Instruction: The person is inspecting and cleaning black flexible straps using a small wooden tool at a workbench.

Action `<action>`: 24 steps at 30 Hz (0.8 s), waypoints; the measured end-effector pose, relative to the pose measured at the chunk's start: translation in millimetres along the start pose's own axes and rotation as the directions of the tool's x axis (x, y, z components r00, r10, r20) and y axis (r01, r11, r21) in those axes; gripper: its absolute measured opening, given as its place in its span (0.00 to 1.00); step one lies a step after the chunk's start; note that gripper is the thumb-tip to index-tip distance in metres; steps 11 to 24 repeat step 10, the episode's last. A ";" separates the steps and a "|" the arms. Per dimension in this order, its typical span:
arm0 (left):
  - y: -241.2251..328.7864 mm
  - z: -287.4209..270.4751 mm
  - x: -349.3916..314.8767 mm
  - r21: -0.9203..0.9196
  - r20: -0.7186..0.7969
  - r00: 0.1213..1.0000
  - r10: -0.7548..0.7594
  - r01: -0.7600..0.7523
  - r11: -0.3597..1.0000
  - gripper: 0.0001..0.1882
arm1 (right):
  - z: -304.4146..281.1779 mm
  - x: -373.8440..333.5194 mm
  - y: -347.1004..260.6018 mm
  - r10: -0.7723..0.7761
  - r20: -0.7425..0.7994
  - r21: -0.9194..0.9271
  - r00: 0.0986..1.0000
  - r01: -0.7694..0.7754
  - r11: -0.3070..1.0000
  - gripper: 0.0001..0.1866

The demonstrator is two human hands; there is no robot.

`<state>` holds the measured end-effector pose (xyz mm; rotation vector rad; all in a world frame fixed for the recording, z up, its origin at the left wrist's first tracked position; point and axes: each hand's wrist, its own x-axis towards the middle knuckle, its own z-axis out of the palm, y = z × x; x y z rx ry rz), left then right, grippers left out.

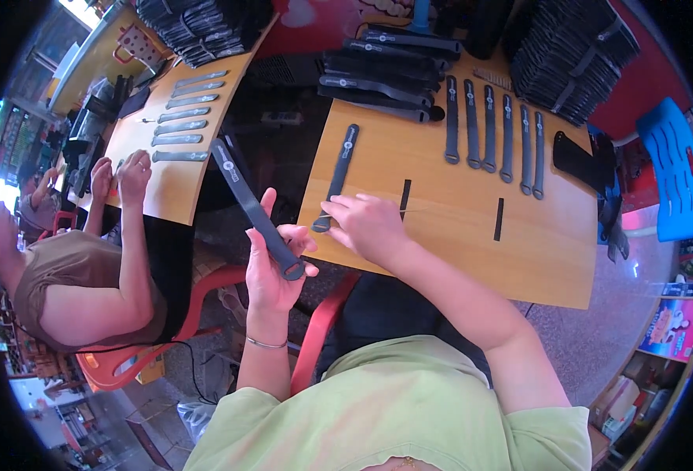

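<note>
My left hand point(272, 271) is closed around a long dark grey strap point(246, 191) with a printed pale mark and a slotted, rounded end. It is raised off the table's left edge, slanting up to the left. My right hand point(370, 228) is over the table edge, fingers bent together at the lower end of another such strap point(341, 171), which lies on the wood. A thin, pale stick-like thing point(413, 209) juts out from behind my right hand, seemingly held in it; its other end is hidden.
Several matching straps point(488, 129) lie in a row on my table point(448, 263), beside two short black strips point(499, 220). Piles of straps point(382, 74) and a tall black stack point(574, 59) stand at the back. To the left, another person point(87, 282) sits at a second table point(170, 184).
</note>
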<state>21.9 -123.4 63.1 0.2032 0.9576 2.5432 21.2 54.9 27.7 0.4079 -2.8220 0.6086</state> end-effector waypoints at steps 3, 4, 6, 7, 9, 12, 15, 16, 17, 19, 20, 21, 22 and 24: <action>0.3 -5.2 2.3 -0.041 0.051 0.998 0.026 -0.024 0.999 0.31 | -7.9 -2.6 -1.3 0.017 -0.098 0.188 0.995 0.002 0.982 0.14; 0.0 -5.7 1.5 -0.092 0.081 0.996 0.042 -0.034 0.995 0.30 | -12.1 -6.5 -0.2 0.011 -0.110 0.242 0.994 0.016 0.970 0.17; -5.3 -2.2 1.1 -0.038 0.022 0.999 0.042 -0.041 0.998 0.29 | -23.3 -15.5 1.9 0.007 -0.118 0.297 0.993 0.029 0.954 0.20; -10.4 2.0 2.5 0.013 -0.030 0.999 0.039 -0.039 0.999 0.27 | -32.7 -21.9 2.3 0.127 -0.147 0.471 0.981 -0.044 0.881 0.20; -20.6 4.2 4.7 0.000 -0.042 0.999 -0.001 0.001 1.000 0.26 | -56.1 -33.4 -4.9 0.281 -0.071 0.664 0.957 -0.165 0.729 0.19; -27.9 6.8 8.0 -0.014 -0.042 0.998 -0.046 0.045 0.999 0.26 | -77.0 -42.7 -13.0 0.319 0.006 0.687 0.948 -0.236 0.687 0.19; -27.9 6.8 8.0 -0.014 -0.042 0.998 -0.046 0.045 0.999 0.26 | -77.0 -42.7 -13.0 0.319 0.006 0.687 0.948 -0.236 0.687 0.19; -27.9 6.8 8.0 -0.014 -0.042 0.998 -0.046 0.045 0.999 0.26 | -77.0 -42.7 -13.0 0.319 0.006 0.687 0.948 -0.236 0.687 0.19; -27.9 6.8 8.0 -0.014 -0.042 0.998 -0.046 0.045 0.999 0.26 | -77.0 -42.7 -13.0 0.319 0.006 0.687 0.948 -0.236 0.687 0.19; -27.9 6.8 8.0 -0.014 -0.042 0.998 -0.046 0.045 0.999 0.26 | -77.0 -42.7 -13.0 0.319 0.006 0.687 0.948 -0.236 0.687 0.19; -27.9 6.8 8.0 -0.014 -0.042 0.998 -0.046 0.045 0.999 0.26 | -77.0 -42.7 -13.0 0.319 0.006 0.687 0.948 -0.236 0.687 0.19; -27.9 6.8 8.0 -0.014 -0.042 0.998 -0.046 0.045 0.999 0.26 | -77.0 -42.7 -13.0 0.319 0.006 0.687 0.948 -0.236 0.687 0.19; -27.9 6.8 8.0 -0.014 -0.042 0.998 -0.046 0.045 0.999 0.26 | -77.0 -42.7 -13.0 0.319 0.006 0.687 0.948 -0.236 0.687 0.19; -27.9 6.8 8.0 -0.014 -0.042 0.998 -0.046 0.045 0.999 0.26 | -77.0 -42.7 -13.0 0.319 0.006 0.687 0.948 -0.236 0.687 0.19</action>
